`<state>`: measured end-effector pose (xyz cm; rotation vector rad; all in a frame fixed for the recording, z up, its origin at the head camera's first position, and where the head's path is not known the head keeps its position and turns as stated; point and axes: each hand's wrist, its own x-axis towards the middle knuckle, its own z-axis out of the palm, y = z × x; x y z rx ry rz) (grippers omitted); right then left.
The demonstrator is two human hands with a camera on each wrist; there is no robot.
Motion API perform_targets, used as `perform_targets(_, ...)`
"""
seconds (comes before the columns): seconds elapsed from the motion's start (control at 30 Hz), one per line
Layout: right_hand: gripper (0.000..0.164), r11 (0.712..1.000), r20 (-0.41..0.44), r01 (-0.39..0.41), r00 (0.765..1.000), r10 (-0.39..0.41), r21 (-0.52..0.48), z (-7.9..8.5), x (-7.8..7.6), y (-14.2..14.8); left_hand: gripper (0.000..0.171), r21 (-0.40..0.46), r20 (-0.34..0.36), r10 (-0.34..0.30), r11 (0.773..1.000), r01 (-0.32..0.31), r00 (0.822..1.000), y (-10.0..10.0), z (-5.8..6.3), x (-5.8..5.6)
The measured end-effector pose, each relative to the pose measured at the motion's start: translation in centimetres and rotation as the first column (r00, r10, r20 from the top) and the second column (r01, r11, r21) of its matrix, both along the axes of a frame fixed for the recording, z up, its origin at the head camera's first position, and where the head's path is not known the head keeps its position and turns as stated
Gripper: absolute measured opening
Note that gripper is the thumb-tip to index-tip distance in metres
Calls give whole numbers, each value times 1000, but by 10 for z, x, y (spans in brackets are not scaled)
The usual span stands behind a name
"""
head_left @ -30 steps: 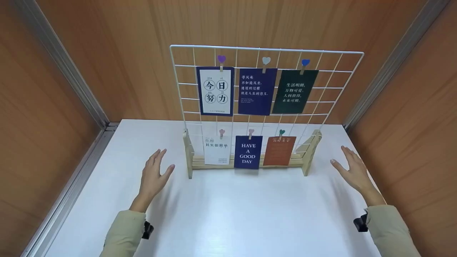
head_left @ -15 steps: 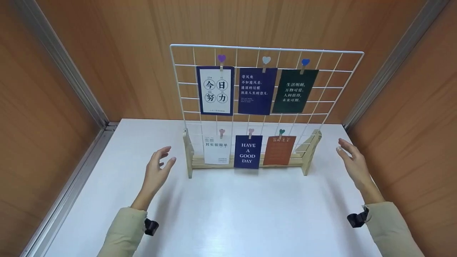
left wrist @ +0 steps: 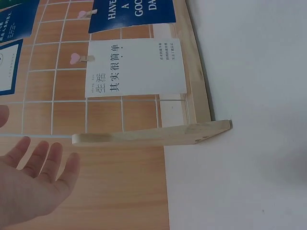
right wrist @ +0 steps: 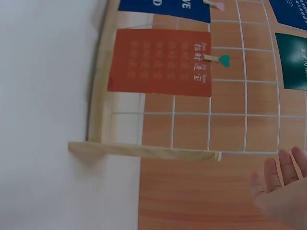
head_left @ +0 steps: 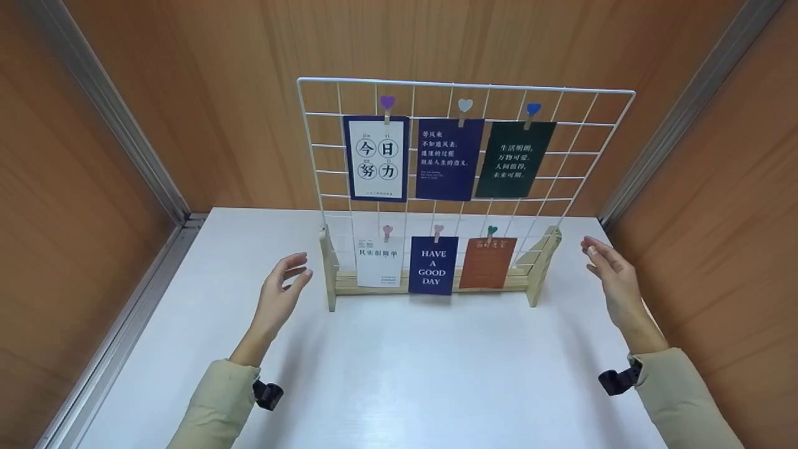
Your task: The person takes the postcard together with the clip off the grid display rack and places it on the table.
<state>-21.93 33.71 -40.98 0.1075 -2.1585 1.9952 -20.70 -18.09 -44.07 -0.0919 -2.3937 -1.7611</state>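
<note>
White table [head_left: 430, 362] below, left hand [head_left: 279, 298] and right hand [head_left: 616, 284] flank the wire rack [head_left: 464, 84], both loosely curved and empty.

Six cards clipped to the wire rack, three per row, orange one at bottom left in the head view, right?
Not quite: the head view shows the orange card at the bottom right of the wire rack; the white card is at bottom left. The rest stands.

On tabletop [head_left: 386, 368]: base [head_left: 519, 284] with wire grid [head_left: 466, 83] set in it, back panel [head_left: 399, 37] behind. Clipped on grid: three upper cards [head_left: 449, 178] above three lower cards [head_left: 432, 265], one clip [head_left: 387, 102] each. Just left of base: left hand [head_left: 279, 294]. Near its right end: right hand [head_left: 616, 287]. Side panels [head_left: 717, 268] left and right of tabletop.
</note>
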Motion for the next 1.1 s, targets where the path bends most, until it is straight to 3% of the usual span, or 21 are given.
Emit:
perform_targets(0.2, 37, 995, -16, -8, 1000, 7, -101, 4, 2, -10, 39, 32, 47, -12, 999, 10, 999, 3, 3, 0)
perform_targets(0.6, 27, 980, -32, -45, 999, 39, -192, 13, -3, -29, 39, 119, 88, -24, 993, 13, 996, 8, 13, 0)
perform_targets(0.9, 41, 986, -37, -86, 996, 82, -145, 21, -6, -42, 38, 136, 98, -40, 990, 26, 994, 14, 20, -2)
perform_targets(1.1, 36, 990, -33, -101, 995, 99, -95, 27, -9, -52, 38, 135, 87, -57, 990, 45, 995, 18, 24, -5)
